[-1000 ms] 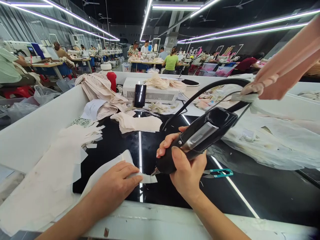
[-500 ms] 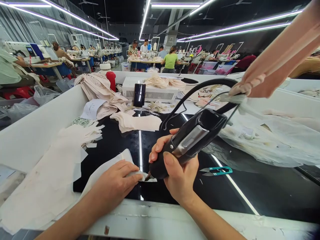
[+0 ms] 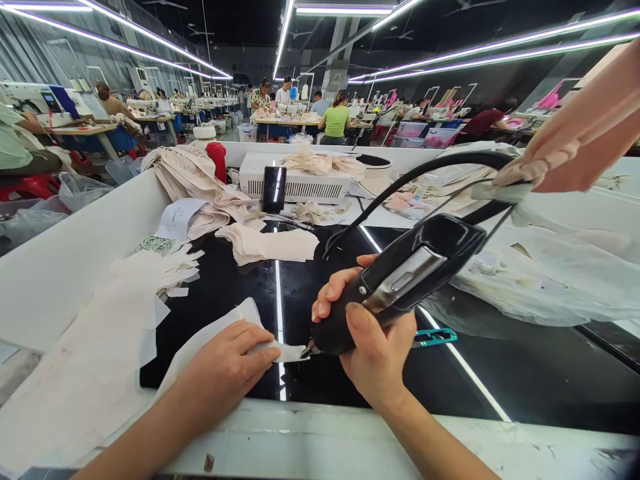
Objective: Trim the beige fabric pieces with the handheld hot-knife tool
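Observation:
My right hand (image 3: pixel 373 347) is wrapped round a black corded hand tool (image 3: pixel 400 277), held at a slant with its metal tip touching a white fabric piece (image 3: pixel 235 320) on the black glossy table (image 3: pixel 500 373). My left hand (image 3: pixel 225 370) lies flat on that fabric, fingers pressed together, pinning it down just left of the tool tip. The tool's black cable (image 3: pixel 425 173) arches up and to the right.
Teal thread snips (image 3: pixel 434 337) lie just right of my right hand. Cream fabric pieces (image 3: pixel 265 243), a white box unit (image 3: pixel 300 185), a red bottle (image 3: pixel 217 160) and a plastic-bagged pile (image 3: pixel 550 273) ring the table. White scraps (image 3: pixel 125 307) lie left. Other people sit at tables behind.
The tool tip slid left along the fabric edge toward my left fingers, then back slightly right. My left hand stayed pressed on the fabric.

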`<action>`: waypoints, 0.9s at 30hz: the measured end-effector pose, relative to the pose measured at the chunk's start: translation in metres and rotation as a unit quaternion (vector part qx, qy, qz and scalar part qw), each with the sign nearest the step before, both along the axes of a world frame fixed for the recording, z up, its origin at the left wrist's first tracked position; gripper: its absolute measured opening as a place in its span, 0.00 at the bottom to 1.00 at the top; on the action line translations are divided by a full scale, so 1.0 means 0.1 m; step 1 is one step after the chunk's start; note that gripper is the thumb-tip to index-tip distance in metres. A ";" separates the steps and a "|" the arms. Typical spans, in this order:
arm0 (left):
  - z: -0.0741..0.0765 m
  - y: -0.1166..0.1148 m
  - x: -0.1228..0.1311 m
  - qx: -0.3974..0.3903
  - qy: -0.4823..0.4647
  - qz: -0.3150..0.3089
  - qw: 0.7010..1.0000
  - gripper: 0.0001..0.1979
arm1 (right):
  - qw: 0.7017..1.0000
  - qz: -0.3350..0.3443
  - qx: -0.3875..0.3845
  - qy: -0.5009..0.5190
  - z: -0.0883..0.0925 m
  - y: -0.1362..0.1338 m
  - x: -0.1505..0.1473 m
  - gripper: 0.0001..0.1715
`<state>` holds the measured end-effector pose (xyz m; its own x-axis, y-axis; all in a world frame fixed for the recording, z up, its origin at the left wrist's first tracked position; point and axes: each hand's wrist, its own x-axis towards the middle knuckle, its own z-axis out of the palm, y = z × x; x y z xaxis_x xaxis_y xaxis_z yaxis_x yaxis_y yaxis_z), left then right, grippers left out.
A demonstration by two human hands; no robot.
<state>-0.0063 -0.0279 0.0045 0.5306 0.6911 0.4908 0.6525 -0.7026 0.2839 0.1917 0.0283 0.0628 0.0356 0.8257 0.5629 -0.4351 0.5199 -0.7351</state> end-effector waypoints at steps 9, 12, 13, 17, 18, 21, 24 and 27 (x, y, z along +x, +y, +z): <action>0.00 0.00 -0.01 -0.002 0.019 0.000 1.000 0.13 | 1.000 0.000 0.009 -0.014 -0.01 0.00 -0.02 0.18; 0.02 0.00 -0.01 0.003 0.028 0.004 1.000 0.14 | 1.000 -0.002 0.008 -0.018 -0.01 0.03 -0.01 0.19; 0.03 0.00 -0.02 0.009 0.029 0.007 1.000 0.14 | 1.000 -0.004 0.008 -0.018 0.00 0.05 0.00 0.19; 0.08 -0.01 -0.11 0.028 0.023 0.020 0.999 0.15 | 0.999 -0.020 0.010 -0.023 0.01 0.12 0.01 0.17; 0.09 -0.01 -0.15 0.026 0.023 0.022 0.999 0.15 | 0.999 -0.025 0.010 -0.025 0.02 0.15 0.02 0.17; 0.10 -0.03 -0.24 0.005 0.022 0.034 0.999 0.14 | 0.998 -0.047 0.009 -0.027 0.02 0.23 0.03 0.17; 0.10 -0.06 -0.28 -0.002 0.020 0.036 0.999 0.15 | 0.997 -0.069 0.000 -0.027 0.03 0.31 0.03 0.16; 0.10 -0.10 -0.24 0.002 0.025 0.029 0.999 0.15 | 0.997 -0.078 -0.014 -0.020 0.05 0.33 0.01 0.16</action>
<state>-0.0302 -0.0376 0.0141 0.5129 0.7201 0.4673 0.7061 -0.6635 0.2474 0.1927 0.0614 0.0679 0.1431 0.8270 0.5436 -0.3196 0.5585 -0.7655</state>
